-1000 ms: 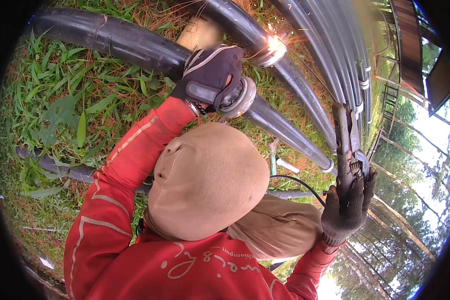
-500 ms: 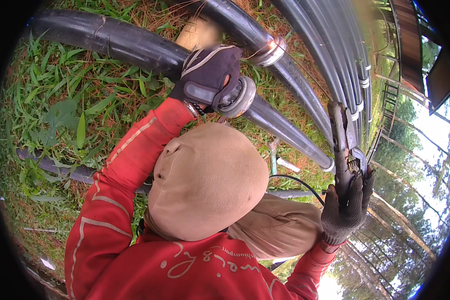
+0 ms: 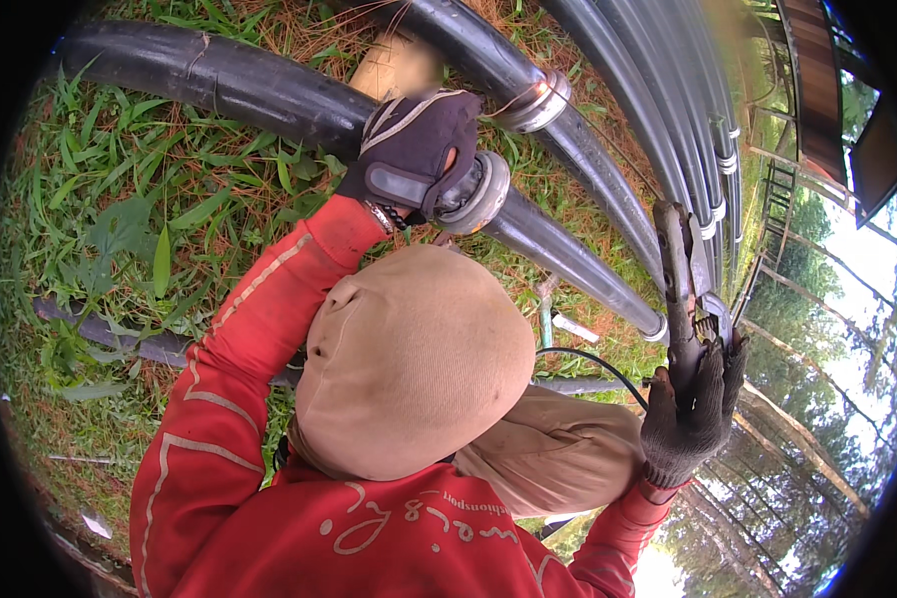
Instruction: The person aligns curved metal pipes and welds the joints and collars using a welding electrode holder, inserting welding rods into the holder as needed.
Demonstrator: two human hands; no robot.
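My left hand [image 3: 419, 149], in a dark glove with a grey wrist strap, is closed round a thick black pipe [image 3: 269, 95] just beside a grey ring-shaped coupling [image 3: 478, 194]. Beyond the coupling the pipe runs on toward the right. Held up at the far right, my right hand [image 3: 683, 424] wears a dark knit glove. Its fingers are closed round a long, rusty metal hand tool [image 3: 676, 269] with a ridged, coil-like part and a curved grey piece; its exact kind cannot be told. The tool points away from me, apart from the held pipe.
My bent knee [image 3: 419, 349] in tan trousers lies between my arms. A second black pipe [image 3: 478, 45] with a grey collar [image 3: 540, 105] runs alongside, and several more black pipes [image 3: 658, 100] lie beyond. A pale wooden piece [image 3: 379, 70] sits in the grass [image 3: 120, 179].
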